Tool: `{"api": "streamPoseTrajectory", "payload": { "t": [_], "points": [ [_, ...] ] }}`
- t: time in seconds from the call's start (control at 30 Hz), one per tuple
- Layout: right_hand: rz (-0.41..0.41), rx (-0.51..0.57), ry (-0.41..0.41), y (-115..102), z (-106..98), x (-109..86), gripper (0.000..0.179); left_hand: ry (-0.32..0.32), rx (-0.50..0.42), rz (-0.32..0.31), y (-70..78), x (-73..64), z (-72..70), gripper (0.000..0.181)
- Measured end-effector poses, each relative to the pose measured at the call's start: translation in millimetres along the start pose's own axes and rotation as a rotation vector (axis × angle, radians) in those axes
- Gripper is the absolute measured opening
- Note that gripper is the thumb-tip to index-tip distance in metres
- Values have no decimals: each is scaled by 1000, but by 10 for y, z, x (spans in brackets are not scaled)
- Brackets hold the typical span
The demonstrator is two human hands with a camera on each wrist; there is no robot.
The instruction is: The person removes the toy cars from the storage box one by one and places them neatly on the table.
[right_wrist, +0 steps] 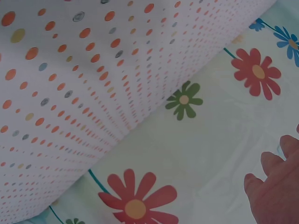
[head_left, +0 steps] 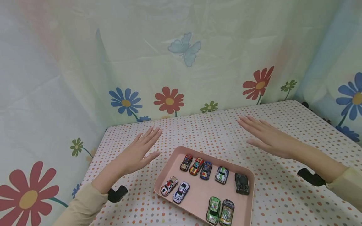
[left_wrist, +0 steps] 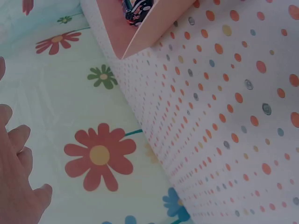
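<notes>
A shallow pink tray lies on the table with several toy cars in it. Along its far side stand a red-and-yellow car, a blue car, a white-and-green car and a black one. White cars, among them a white-and-purple one, sit at the left; a green car is at the near side. My left hand hovers left of the tray, fingers straight and holding nothing. Beyond the tray's right side, my right hand is raised likewise, fingers extended.
The table is covered by a white cloth with coloured dots. A pale curtain with printed flowers and a butterfly hangs behind it and at both sides. Black straps show at the wrists.
</notes>
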State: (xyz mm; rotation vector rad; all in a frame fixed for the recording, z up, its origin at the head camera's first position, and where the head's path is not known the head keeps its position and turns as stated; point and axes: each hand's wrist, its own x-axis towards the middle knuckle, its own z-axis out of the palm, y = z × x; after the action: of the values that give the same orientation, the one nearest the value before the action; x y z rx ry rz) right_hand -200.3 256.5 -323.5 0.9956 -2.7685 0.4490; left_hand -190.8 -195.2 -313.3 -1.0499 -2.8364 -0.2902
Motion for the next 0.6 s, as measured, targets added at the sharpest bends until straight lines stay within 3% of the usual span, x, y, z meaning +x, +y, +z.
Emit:
{"api": "streamPoseTrajectory", "payload": {
  "t": [0.3,0.6],
  "points": [
    [-17,19,-22,16,42,55,65,-17,-12,-9,-15,17,30,67],
    [-9,-10,-17,-10,17,-2,69,21,-34,-1,2,-17,92,68]
  ]
}}
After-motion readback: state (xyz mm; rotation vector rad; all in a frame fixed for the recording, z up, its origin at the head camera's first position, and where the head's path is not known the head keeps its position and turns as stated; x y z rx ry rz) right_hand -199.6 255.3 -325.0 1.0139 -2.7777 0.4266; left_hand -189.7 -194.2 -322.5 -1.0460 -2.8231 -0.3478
